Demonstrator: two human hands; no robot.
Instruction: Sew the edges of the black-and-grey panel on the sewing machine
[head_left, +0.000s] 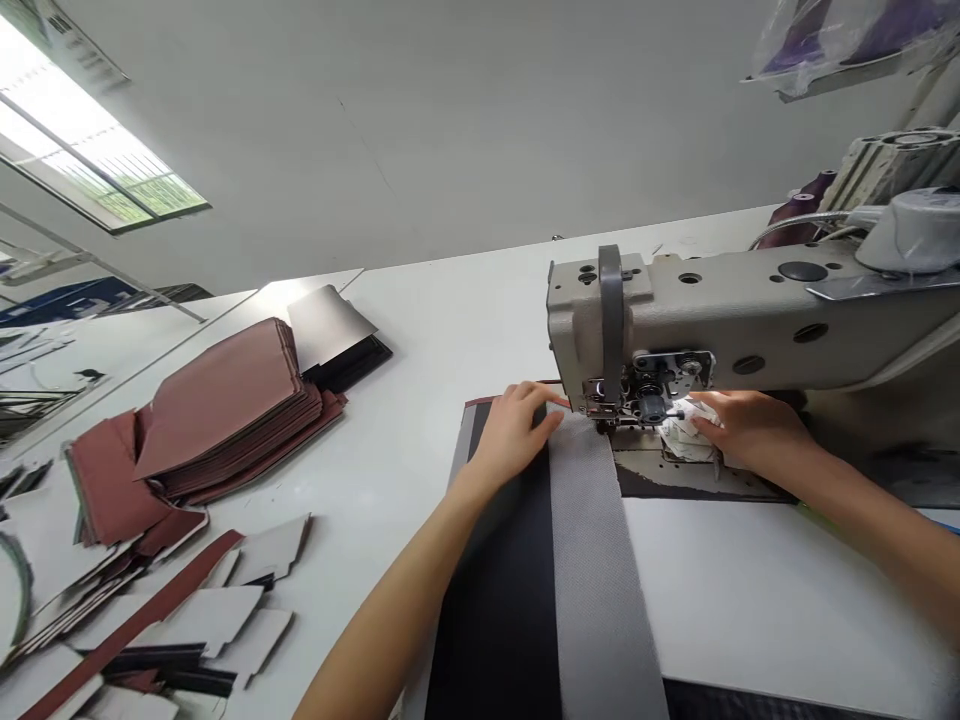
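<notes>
A long panel lies flat under the sewing machine head, with a black strip (499, 620) beside a grey woven strip (592, 560). My left hand (517, 425) rests on the panel's far end, fingers stretched out and lying flat, thumb apart, just left of the presser foot (604, 425). The grey sewing machine (690, 310) stands over the grey strip's edge. Under its arm, my right hand (739, 425) reaches in from the right, thumb and fingers around a crumpled white wad (688, 435) beside the needle area. Its fingertips are partly hidden by the wad and the machine.
Stacked reddish-brown panels (232, 410) lie on the white table (397, 440) at left, with a grey-faced piece (330, 325) behind. Loose white, black and red cut pieces (202, 620) spread across the lower left. Dark thread cones (791, 218) stand behind the machine.
</notes>
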